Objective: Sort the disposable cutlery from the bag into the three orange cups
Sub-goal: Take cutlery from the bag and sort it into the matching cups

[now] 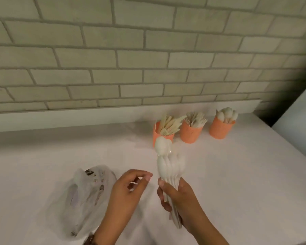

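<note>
Spoons (168, 167) fill my right hand (180, 200), gripped tight. My left hand (129, 188) is loosely curled, maybe empty. Next, they go in the far right cup (221, 129).

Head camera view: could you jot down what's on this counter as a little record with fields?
surface: white counter against a brick wall
cups: three orange cups in a row, all holding cutlery
left cup: knives
middle cup: forks
right cup: spoons
right hand: closed on a bundle of white spoons
left hand: fingers curled, holding nothing clearly visible
bag: crumpled plastic, lying beside left hand
</note>
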### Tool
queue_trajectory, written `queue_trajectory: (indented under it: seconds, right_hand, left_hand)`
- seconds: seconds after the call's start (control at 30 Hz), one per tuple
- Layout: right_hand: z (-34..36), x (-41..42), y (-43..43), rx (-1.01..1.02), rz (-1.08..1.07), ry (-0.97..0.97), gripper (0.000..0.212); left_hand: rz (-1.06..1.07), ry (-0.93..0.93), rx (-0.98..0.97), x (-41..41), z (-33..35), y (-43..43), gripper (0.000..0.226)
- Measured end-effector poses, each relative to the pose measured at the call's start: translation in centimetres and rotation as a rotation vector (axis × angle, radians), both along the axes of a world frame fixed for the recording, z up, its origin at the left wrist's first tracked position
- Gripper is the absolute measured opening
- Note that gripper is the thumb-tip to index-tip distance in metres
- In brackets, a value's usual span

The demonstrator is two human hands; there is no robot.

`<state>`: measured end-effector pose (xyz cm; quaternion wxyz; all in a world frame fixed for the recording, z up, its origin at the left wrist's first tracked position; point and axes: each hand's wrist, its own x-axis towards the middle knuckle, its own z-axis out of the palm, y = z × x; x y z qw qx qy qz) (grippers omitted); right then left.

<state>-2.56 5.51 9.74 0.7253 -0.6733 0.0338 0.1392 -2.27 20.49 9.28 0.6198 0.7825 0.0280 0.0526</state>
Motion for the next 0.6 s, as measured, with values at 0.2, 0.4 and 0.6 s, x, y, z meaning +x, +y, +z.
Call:
queue_trajectory:
  seconds: [0.2,0.4,0.6]
  right_hand:
    - [-0.3,-0.6,-5.7,0.077,-0.057,0.024,0.026]
    - [-0.8,-0.1,-12.8,0.217,-0.054,0.092,0.034]
    - [-1.0,1.8,-21.1,0.251,0.068,0.065,0.040]
  left_hand:
    - [-0.111,0.121,-0.145,1.1,-0.2,-6.9,0.019]
    - [-0.163,0.186,-0.203,1.5,-0.6,-14.4,0.016]
    - [-0.136,0.227,-0.248,2.7,-0.6,-22.7,0.007]
